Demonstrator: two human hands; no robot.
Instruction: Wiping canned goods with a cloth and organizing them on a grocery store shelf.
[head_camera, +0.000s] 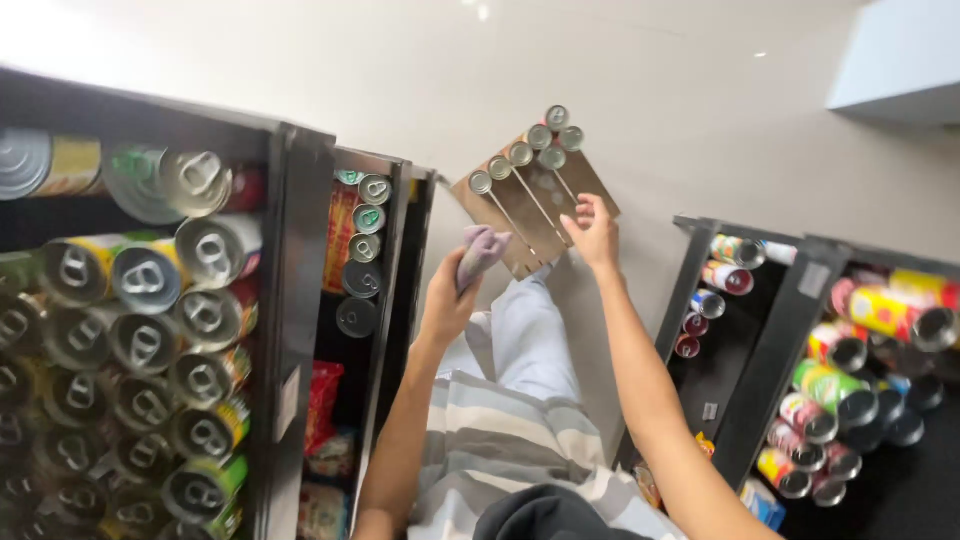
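1. Left hand (447, 300) is wrapped tight around a crumpled mauve cloth (480, 252), raised clear.
2. Right hand (594, 233), fingers spread, steadies the slatted brown cardboard tray (515, 215), where six silver-topped cans (528, 148) sit in rows on the pale floor (640, 90).
3. Dark shelves (300, 250) of cans flank both sides.

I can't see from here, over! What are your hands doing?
Left hand grips a purple cloth. Right hand open, touching the brown can rack. Six cans on top. Nothing blocking.
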